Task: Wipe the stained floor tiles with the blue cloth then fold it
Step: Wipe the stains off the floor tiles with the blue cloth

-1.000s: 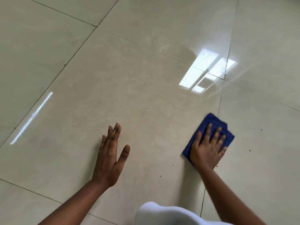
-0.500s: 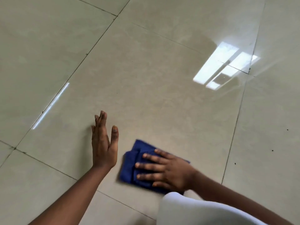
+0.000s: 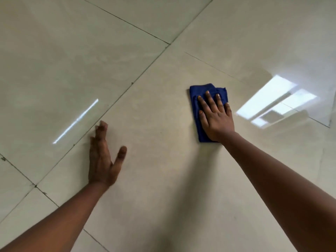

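Light: bright, even daylight on my glossy floor tiles point(image 3: 163, 179)
Glare: window reflection point(image 3: 276, 102) right, thin streak point(image 3: 76, 120) left
Shadows: soft beneath my arms
Blur: my left hand point(image 3: 103, 157) smeared

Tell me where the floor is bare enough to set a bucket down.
Bare tile lies between the left hand and the blue cloth under the right hand. More lies beyond the grout line, at far left. Crowded only at the cloth, and near the camera where both forearms cross.

Perhaps a home: glossy beige floor tiles point(image 3: 163, 170).
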